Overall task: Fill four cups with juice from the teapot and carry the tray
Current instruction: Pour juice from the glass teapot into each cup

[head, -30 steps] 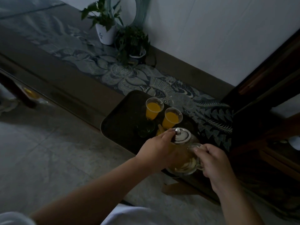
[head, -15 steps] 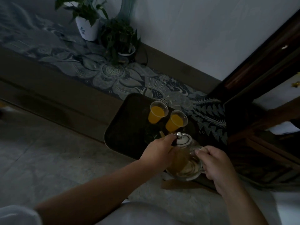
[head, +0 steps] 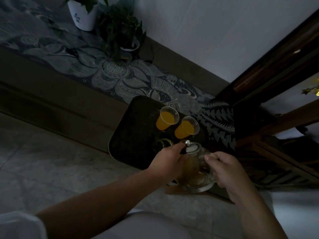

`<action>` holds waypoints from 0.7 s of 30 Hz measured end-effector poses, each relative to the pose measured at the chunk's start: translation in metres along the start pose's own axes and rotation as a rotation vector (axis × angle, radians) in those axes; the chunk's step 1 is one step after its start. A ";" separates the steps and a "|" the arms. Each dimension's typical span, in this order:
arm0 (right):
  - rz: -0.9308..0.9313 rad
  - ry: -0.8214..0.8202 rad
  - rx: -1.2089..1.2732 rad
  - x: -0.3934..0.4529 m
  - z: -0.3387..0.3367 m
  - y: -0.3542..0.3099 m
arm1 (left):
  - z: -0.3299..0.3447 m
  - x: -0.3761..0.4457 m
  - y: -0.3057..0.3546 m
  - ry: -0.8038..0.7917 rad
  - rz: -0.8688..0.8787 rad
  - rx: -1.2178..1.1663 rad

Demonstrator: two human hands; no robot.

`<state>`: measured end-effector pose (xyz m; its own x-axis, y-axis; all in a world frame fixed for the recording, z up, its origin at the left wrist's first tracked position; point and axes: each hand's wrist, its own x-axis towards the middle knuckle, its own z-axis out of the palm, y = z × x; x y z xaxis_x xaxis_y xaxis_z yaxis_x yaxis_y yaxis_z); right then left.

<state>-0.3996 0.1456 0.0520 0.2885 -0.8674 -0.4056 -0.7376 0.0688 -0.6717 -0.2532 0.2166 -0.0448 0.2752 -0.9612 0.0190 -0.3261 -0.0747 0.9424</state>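
A dark tray [head: 131,135] lies on a low table with a patterned runner. Two clear cups hold orange juice: one [head: 166,118] at the tray's far side, another [head: 186,129] just right of it. A third clear cup [head: 163,144] stands in front of them, dim, its content unclear. The glass teapot [head: 195,171] is tilted over the tray's near edge, spout toward that third cup. My right hand [head: 226,171] grips its handle. My left hand [head: 168,160] rests a finger on the metal lid [head: 190,147]. A fourth cup is hidden.
Two potted plants stand at the back by the white wall: a white pot [head: 84,14] and a smaller leafy one [head: 120,30]. Dark wooden furniture [head: 276,69] rises on the right. Pale tiled floor [head: 43,161] spreads to the left.
My view has swung up and left. Both hands stay on the teapot, which keeps its tilt toward the near cup.
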 end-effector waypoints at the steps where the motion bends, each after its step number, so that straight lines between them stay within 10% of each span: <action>1: 0.006 -0.004 -0.001 0.001 0.001 -0.002 | -0.001 0.000 -0.001 0.001 -0.005 -0.013; 21: 0.018 -0.019 -0.115 0.001 0.006 -0.026 | -0.008 0.000 -0.006 -0.026 -0.107 -0.117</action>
<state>-0.3765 0.1458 0.0655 0.2851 -0.8567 -0.4298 -0.8079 0.0265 -0.5887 -0.2441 0.2188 -0.0476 0.2787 -0.9561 -0.0910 -0.1881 -0.1473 0.9710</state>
